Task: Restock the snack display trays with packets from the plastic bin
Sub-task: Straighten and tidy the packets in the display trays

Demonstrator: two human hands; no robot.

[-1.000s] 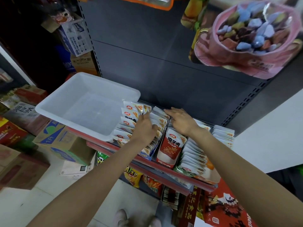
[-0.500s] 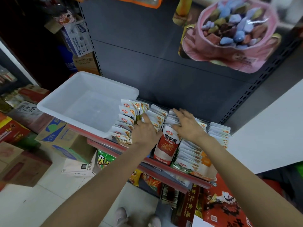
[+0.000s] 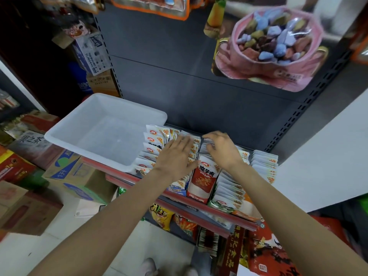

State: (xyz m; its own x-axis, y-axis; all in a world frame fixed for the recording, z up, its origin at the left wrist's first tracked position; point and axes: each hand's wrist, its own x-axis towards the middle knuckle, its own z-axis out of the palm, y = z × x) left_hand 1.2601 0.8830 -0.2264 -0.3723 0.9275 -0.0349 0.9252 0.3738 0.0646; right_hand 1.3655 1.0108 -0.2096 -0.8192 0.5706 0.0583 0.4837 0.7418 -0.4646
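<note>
Head view shows a dark shelf (image 3: pixel 199 96) first, then the white plastic bin (image 3: pixel 103 136) on its left part. I see no packets inside the bin, so I judge the restocking is almost finished and only tidying remains.

Right of the bin stand the display trays (image 3: pixel 201 188), touching each other, full of white and orange packets (image 3: pixel 152 139) in overlapping rows. One bigger red and white pack (image 3: pixel 206 176) stands upright at the front between two rows.

Such packets look light, thin and soft, with a smooth slippery foil. I think it is best to take them by the sealed top edge, or to press a whole row flat, because a single packet slides out easily.

Left hand (image 3: pixel 176 156) lies flat on the second row, fingers straight and together, pressing and holding nothing. Right hand (image 3: pixel 224 149) hovers over the next row, fingers loosely bent and apart, holding nothing as far as I can see.
</note>
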